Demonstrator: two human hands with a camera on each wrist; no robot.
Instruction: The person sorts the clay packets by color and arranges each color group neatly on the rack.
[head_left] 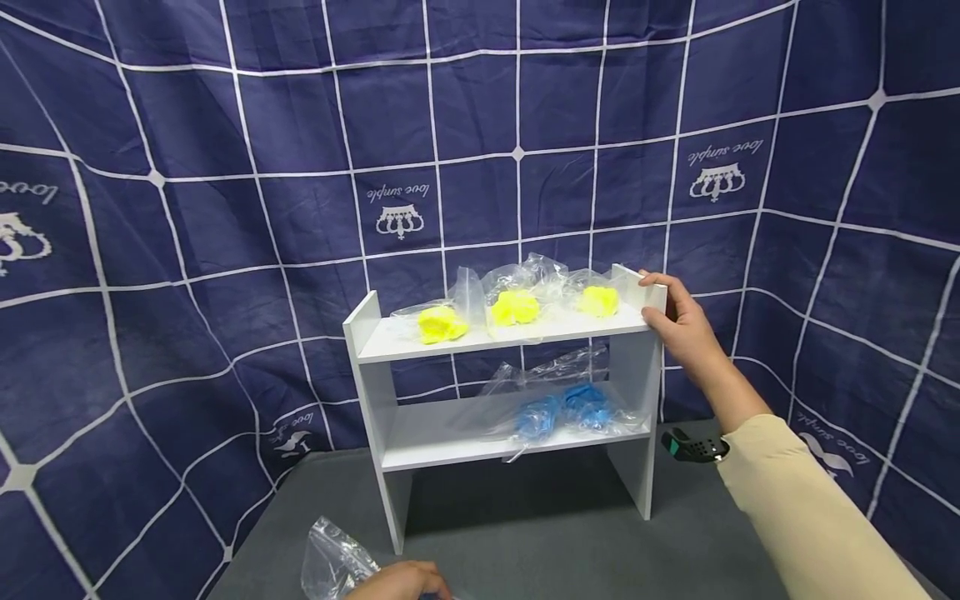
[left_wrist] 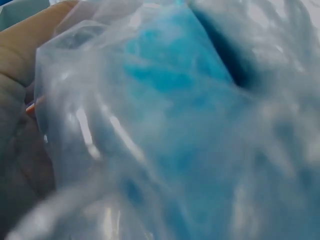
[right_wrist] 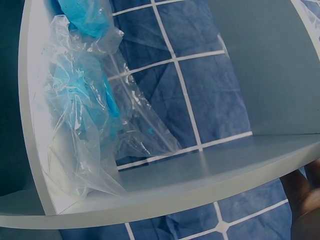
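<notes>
My right hand grips the upper right side panel of a small white two-tier shelf, thumb in front and fingers curled over the edge. Low in the head view, my left hand holds a clear zip bag, its fingers partly cut off by the frame. Up close in the left wrist view, that bag has something soft and blue inside. Three clear bags with yellow lumps sit along the top tier. On the lower tier, toward the right, lie bags with blue contents.
The shelf stands on a dark grey surface. Behind and beside it hangs a navy cloth with a white grid. A black strap-like item with a green end shows by the right wrist.
</notes>
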